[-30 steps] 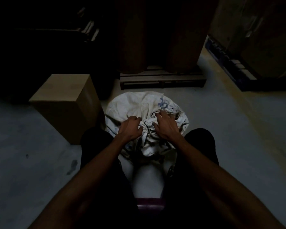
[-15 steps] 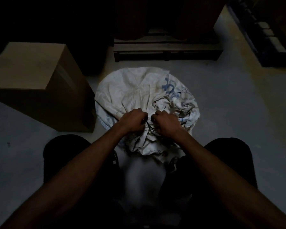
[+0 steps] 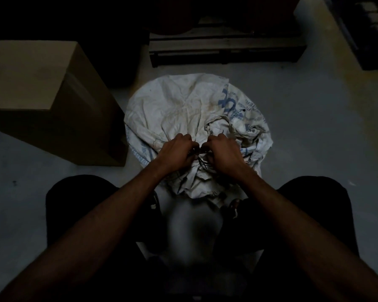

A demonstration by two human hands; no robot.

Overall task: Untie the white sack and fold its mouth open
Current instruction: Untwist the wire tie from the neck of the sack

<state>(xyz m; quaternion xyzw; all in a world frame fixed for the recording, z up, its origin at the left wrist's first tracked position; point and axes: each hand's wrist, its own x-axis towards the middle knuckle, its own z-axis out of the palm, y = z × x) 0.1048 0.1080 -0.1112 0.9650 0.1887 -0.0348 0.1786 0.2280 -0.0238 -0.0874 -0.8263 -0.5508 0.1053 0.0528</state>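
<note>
A full white sack [image 3: 183, 110] with blue print stands on the grey floor in front of my knees. Its mouth is bunched into a tied neck on the near side, bound by a thin dark string [image 3: 200, 159]. My left hand [image 3: 176, 152] and my right hand [image 3: 224, 152] sit side by side on that neck, fingers curled in and pinching at the knot between them. The knot itself is mostly hidden by my fingers. Loose cloth of the mouth [image 3: 203, 184] hangs below my hands.
A brown cardboard box [image 3: 42, 94] stands on the floor just left of the sack. A dark wooden pallet [image 3: 225, 51] lies behind it. Another dark pallet [image 3: 367, 29] is at the far right. The room is dim.
The view has tilted down and closer to the sack. My hands came together from flat on the cloth to fists pinching the knot, and have stayed there.
</note>
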